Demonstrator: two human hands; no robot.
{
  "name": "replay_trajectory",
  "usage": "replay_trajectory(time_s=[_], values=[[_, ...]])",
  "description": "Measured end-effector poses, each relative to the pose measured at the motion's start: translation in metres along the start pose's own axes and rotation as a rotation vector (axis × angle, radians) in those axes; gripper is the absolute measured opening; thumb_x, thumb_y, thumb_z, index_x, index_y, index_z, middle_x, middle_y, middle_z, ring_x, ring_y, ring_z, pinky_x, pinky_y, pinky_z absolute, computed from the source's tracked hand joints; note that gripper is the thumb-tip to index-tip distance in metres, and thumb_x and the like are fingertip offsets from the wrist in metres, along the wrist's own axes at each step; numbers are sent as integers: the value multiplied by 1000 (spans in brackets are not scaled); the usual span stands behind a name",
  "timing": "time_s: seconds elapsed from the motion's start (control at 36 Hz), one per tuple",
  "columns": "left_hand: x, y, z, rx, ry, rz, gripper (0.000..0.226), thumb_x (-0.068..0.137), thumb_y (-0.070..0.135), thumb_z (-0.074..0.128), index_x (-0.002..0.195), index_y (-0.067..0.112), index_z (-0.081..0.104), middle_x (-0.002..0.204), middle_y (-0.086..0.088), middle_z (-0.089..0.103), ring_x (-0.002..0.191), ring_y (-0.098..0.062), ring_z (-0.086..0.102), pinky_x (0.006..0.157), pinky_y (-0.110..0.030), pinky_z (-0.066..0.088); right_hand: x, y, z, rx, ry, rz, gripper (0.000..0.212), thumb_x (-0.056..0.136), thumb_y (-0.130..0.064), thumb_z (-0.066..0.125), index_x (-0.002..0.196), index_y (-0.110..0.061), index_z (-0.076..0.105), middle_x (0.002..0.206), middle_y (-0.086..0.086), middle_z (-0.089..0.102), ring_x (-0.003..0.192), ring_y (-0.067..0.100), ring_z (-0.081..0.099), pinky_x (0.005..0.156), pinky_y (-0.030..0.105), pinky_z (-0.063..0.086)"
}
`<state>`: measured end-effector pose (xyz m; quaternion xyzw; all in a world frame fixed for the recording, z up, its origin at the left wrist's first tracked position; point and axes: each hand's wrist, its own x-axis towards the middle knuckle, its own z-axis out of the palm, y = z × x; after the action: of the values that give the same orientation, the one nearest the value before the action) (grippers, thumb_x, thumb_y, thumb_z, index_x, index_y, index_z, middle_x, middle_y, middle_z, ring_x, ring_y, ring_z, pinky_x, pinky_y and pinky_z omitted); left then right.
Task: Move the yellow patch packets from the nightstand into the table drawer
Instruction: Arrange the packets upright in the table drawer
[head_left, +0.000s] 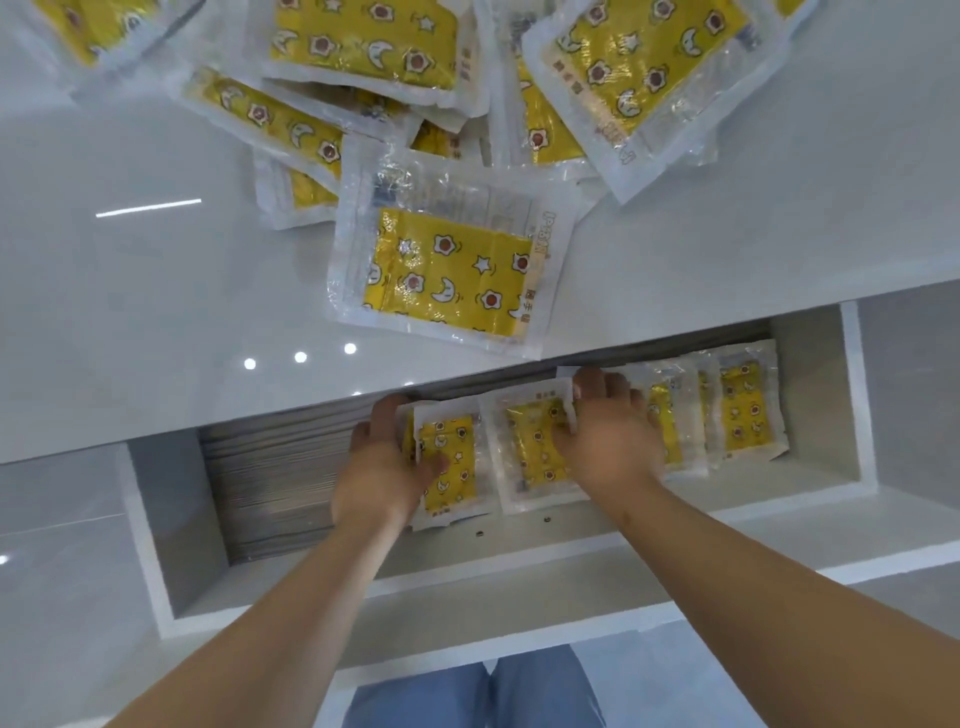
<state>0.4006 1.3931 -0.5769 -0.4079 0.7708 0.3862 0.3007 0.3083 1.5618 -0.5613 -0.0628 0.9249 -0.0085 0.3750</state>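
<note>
Packet pile (363, 47) on the bench (130, 291) is cut off at the frame top. Right hand (610, 441) is blurred and covers the right edge of the middle packet (530, 452); can't tell whether that grip holds or just presses. Drawer (810, 374) packets lie flat, long axis up-frame. Left hand (382, 467) grip clamps the left packet (449, 462) by its left edge, thumb on top.

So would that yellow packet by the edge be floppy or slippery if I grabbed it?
Probably floppy: the clear plastic packet with the yellow star-and-moon patch looks thin and wrinkled. Likely light too, being so flat. It might slide easily on the glossy white top.
</note>
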Motion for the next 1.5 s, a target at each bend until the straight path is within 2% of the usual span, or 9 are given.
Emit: replay_trajectory(time_s=[0.19,0.39,0.53,0.61,0.72,0.97,1.06,1.17,1.5], values=[[2,-5,-15,128,-62,78,45,95,21,49,134,38,35,121,-4,59,96,-25,62,69,-30,49,2,-9,3,-194,-108,-317,72,87,-22,58,146,-32,18,155,1,8,142,29,9,113,43,18],[-14,-11,-47,56,35,61,39,96,12,46,133,23,38,101,-1,56,53,-16,53,40,-23,37,0,-11,11,-179,-62,-281,74,86,-16,59,146,-32,17,156,1,7,143,29,8,114,42,18],[-32,-21,-67,-253,159,60,36,92,4,51,126,19,47,108,4,59,94,-18,59,83,-33,49,-1,-10,12,-155,-55,-294,74,87,-16,59,146,-32,17,157,2,6,144,29,6,115,42,16],[-34,-14,-60,-374,54,56,30,88,-1,56,112,17,51,100,2,65,91,-15,64,76,-25,52,-2,-12,8,-160,-58,-288,73,86,-16,60,145,-31,22,156,3,10,144,30,9,114,43,19],[-24,1,-28,-179,-120,85,42,90,12,58,127,22,42,109,2,62,89,-16,63,72,-28,48,-2,-11,15,-165,59,-253,78,35,-10,90,109,-22,68,121,16,62,109,41,59,80,51,52],[-5,18,13,570,79,210,67,88,38,56,144,29,22,134,-6,46,121,-28,43,92,-35,41,2,8,22,-214,146,-306,85,6,-14,90,88,-24,73,108,10,69,95,36,67,70,45,56],[-7,18,17,671,130,225,81,81,48,61,146,28,17,141,-8,32,126,-29,36,97,-37,38,-6,8,14,-211,111,-283,80,25,-20,92,102,-26,69,124,12,61,109,38,61,84,49,51],[-11,16,17,657,44,195,84,82,48,60,147,28,11,146,-8,23,130,-30,32,102,-38,35,-17,12,7,-130,-52,-298,66,85,-24,61,142,-30,28,157,2,5,144,29,7,116,43,11],[-105,41,-55,350,52,356,50,92,26,54,139,23,36,138,2,40,123,-13,43,93,-21,39,-96,-8,-58,171,-70,-135,57,92,-34,47,144,-27,25,157,-4,6,143,21,9,115,37,13]])
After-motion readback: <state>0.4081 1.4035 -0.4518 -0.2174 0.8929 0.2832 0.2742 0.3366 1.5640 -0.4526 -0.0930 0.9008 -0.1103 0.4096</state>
